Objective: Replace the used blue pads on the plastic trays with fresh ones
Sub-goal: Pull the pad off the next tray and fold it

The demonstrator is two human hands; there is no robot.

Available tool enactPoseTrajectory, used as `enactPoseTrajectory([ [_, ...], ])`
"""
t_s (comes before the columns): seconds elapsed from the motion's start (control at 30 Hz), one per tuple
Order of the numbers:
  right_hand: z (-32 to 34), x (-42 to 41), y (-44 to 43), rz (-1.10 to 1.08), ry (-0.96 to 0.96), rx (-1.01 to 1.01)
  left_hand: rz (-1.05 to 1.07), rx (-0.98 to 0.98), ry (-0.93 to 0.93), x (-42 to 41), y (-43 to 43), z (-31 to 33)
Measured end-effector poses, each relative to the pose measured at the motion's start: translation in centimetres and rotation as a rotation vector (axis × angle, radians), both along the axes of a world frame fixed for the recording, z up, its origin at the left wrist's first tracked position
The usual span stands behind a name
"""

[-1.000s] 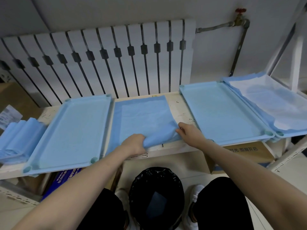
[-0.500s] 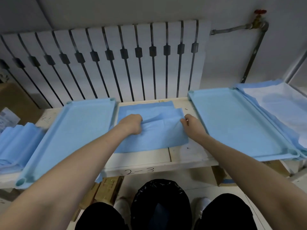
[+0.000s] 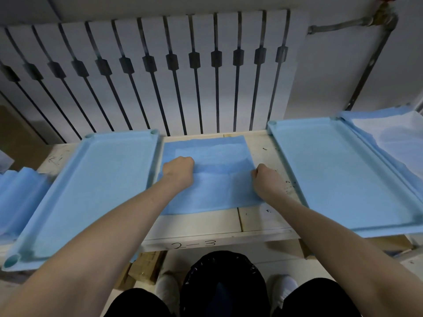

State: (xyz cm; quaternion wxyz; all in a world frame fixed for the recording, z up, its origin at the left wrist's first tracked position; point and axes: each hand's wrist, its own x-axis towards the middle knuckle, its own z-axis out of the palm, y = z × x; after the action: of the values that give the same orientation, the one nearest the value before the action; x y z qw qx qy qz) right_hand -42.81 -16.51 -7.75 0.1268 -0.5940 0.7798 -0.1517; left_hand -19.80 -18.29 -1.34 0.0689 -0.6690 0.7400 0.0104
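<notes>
On the blue pad (image 3: 212, 191) at the middle of the wooden shelf (image 3: 199, 225), the left hand (image 3: 178, 167) and the right hand (image 3: 266, 177) both have their fingers curled, each gripping one end of the pad's folded-over top layer. The left hand is at the pad's left side and the right hand at its right side. The pad lies flat on the boards, doubled on itself. Just left of the pad sits a pale blue plastic tray (image 3: 121, 135), and just right of it a second tray (image 3: 302, 121). Farther left of the pad lies a stack of blue sheets (image 3: 18, 197). Farther right, a white-faced sheet (image 3: 393, 138) spreads beyond the second tray. Behind the pad rises a white radiator (image 3: 160, 76). Below the pad, under the shelf edge marked "2-3", stands a black-lined bin (image 3: 224, 282) between the person's knees.
</notes>
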Motion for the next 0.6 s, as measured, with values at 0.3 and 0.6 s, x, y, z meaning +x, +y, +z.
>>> enactPoseTrajectory([
  [0.3,0.8,0.9,-0.3,0.015,0.216,0.174,0.228,-0.065,-0.100,3.5,-0.5,0.4],
  [0.6,1.6,1.3,0.1,0.003,0.237,0.169,0.286,-0.281,-0.044,3.6,1.2,0.7],
])
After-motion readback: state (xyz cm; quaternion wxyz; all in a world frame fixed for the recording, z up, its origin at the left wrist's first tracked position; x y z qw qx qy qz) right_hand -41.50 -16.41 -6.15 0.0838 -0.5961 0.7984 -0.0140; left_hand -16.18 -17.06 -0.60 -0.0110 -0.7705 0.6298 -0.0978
